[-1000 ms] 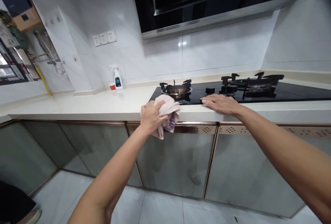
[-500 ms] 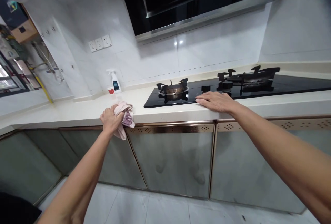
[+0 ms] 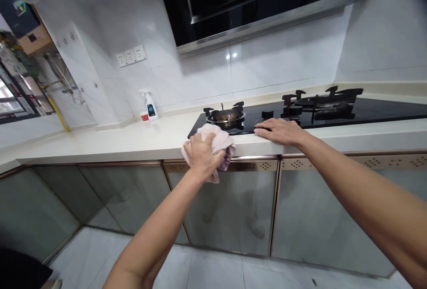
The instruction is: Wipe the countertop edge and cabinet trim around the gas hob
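A pale pink cloth (image 3: 218, 138) with a purple patch is bunched under my left hand (image 3: 202, 153), whose fingers grip it. The cloth presses on the front edge of the white countertop (image 3: 110, 143), by the left front corner of the black gas stove (image 3: 256, 124). Part of it hangs over the edge in front of the cabinet trim. My right hand (image 3: 280, 131) lies flat on the stove's front edge with its fingers stretched out, holding nothing. Left of the knobs is a burner (image 3: 227, 116) with a black pan support.
A white spray bottle (image 3: 151, 107) and a small red and white box (image 3: 144, 116) stand against the back wall. Above the stove hangs a black range hood (image 3: 267, 0). Cabinet doors (image 3: 230, 209) run below the counter. A second burner (image 3: 325, 102) sits farther right.
My left hand has slid the cloth to the right along the counter's front edge, up to the stove's left corner. The right hand stays in the same place.
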`<state>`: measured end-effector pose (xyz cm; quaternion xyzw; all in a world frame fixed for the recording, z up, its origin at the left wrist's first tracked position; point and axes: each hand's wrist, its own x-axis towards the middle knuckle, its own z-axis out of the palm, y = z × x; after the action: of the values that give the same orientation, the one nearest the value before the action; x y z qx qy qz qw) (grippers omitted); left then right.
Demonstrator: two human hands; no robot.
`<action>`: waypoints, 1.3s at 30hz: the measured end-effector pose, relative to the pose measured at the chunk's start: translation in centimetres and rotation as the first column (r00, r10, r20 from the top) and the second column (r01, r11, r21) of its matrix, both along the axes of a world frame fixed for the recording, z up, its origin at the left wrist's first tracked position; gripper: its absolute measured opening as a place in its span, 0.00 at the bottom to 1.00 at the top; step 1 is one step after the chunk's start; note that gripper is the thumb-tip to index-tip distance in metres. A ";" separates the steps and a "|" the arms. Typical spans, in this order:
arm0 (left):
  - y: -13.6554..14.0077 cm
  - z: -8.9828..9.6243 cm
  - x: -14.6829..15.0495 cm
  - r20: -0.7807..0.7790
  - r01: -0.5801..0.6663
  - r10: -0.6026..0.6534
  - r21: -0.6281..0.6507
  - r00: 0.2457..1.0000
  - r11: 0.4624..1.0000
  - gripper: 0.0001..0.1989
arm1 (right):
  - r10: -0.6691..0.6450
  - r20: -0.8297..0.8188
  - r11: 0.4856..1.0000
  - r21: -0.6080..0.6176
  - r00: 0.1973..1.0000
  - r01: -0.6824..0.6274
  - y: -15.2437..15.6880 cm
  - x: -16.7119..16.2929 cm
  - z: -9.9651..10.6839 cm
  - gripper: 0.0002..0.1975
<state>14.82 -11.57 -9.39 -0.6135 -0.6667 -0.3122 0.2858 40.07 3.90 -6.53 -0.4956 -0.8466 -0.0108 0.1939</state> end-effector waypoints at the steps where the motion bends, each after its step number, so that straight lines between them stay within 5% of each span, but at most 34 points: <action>1: 0.3 -0.1 1.4 -0.023 0.048 -0.048 -0.008 0.999 0.999 0.28 | -0.006 0.000 1.000 0.003 1.000 0.006 0.1 0.0 0.0 0.35; 5: 1.4 -0.5 4.7 -0.087 0.133 -0.136 -0.037 0.987 0.990 0.28 | -0.018 0.016 1.000 0.011 1.000 0.018 0.1 0.1 -0.1 0.35; 9: 1.4 -0.4 3.5 -0.110 0.152 -0.159 -0.070 0.981 0.986 0.30 | 0.014 0.025 1.000 0.003 1.000 -0.014 0.2 0.4 0.0 0.35; 14: -0.1 0.2 -2.1 -0.090 0.158 -0.170 -0.124 0.981 0.980 0.32 | 0.024 -0.001 1.000 0.003 1.000 -0.024 0.1 0.6 0.1 0.33; 23: -3.4 0.9 -16.0 0.058 -0.166 0.169 -0.051 0.984 0.985 0.30 | 0.024 0.006 0.999 0.024 1.000 -0.024 -0.5 0.3 0.0 0.33; 27: -3.6 1.8 -19.7 0.139 -0.278 0.282 -0.044 0.949 0.960 0.30 | 0.031 0.021 0.999 0.021 0.999 -0.032 -0.5 0.3 0.0 0.35; 34: -2.8 3.1 -15.1 0.171 -0.355 0.374 -0.133 0.911 0.925 0.28 | 0.039 -0.020 0.999 -0.004 0.999 -0.039 -0.3 0.1 0.2 0.34; 39: -0.1 3.3 -10.6 0.137 -0.275 0.300 -0.176 0.944 0.945 0.27 | 0.045 -0.018 0.999 -0.010 0.999 -0.045 -0.2 0.1 0.2 0.34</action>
<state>4.21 -11.69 -6.04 -0.5023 -0.7922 -0.2634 0.2250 40.22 3.68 -6.38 -0.4776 -0.8558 0.0024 0.1990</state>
